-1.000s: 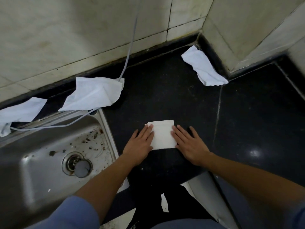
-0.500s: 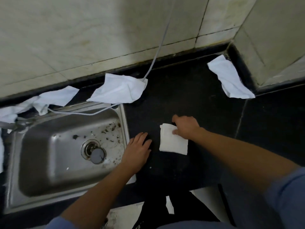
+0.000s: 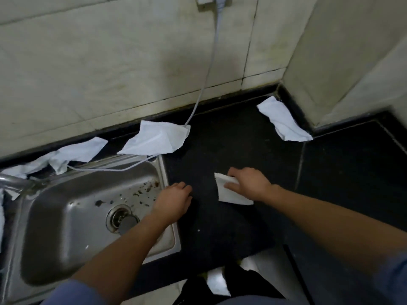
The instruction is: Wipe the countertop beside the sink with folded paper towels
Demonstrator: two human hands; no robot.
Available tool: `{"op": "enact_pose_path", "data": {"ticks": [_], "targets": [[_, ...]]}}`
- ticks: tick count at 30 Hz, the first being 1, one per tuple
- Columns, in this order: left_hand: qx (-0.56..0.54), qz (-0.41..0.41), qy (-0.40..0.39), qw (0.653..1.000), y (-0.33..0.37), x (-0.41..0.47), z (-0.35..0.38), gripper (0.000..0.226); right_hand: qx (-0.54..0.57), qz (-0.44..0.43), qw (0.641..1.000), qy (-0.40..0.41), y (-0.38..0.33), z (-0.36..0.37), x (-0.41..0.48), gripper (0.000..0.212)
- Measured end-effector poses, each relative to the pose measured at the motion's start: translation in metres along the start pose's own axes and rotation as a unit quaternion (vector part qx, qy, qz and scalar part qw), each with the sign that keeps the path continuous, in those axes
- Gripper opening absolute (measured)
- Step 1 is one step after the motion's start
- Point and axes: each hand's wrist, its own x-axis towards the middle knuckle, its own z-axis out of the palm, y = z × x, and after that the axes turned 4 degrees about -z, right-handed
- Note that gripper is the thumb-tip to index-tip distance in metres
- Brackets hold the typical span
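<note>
— Where's the folded white paper towel (image 3: 233, 197)?
— Flat on the black stone bench (image 3: 220, 148), right of the stainless steel sink (image 3: 66, 219). The right hand (image 3: 250, 183) grips it.
— And the left hand (image 3: 175, 201)?
— Relaxed at the sink's rim, holding nothing.

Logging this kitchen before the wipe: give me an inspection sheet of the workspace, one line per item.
Surface: black countertop, one pale speck near the front.
Job's things: folded paper towel lies on the countertop, right of the sink.
Clutter: corner towel, middle towel and left towel lie loose along the back edge; debris in the sink.
Hands: right hand grips the folded paper towel; left hand rests at the sink's rim, fingers loosely curled, holding nothing.
Cables: grey cable drops down the wall, meets the middle towel and runs on along the sink's back rim.
Surroundings: tiled wall; tap at left.
</note>
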Motion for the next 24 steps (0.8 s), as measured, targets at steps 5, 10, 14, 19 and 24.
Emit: {"op": "enact_pose_path", "data": {"ticks": [5,10,14,19,24], "targets": [[0.032,0.109,0.019,0.993,0.013,0.014,-0.020,0.025,-0.064,0.031,0.991,0.111,-0.010,0.004,-0.061,0.042],[0.054,0.235,0.032,0.970,0.045,0.010,-0.034,0.023,-0.078,0.105,0.979,0.156,-0.026,0.026,-0.148,0.037],[0.072,0.329,0.028,0.941,0.101,-0.001,-0.038,0.024,-0.063,0.183,0.961,0.199,-0.038,0.045,-0.234,0.033],[0.091,0.458,0.034,0.884,0.204,-0.036,-0.038,0.023,-0.068,0.305,0.916,0.249,-0.052,0.072,-0.351,0.032],[0.138,0.564,0.045,0.813,0.317,-0.109,-0.026,0.025,-0.060,0.422,0.855,0.296,-0.076,0.121,-0.481,0.027]]}}
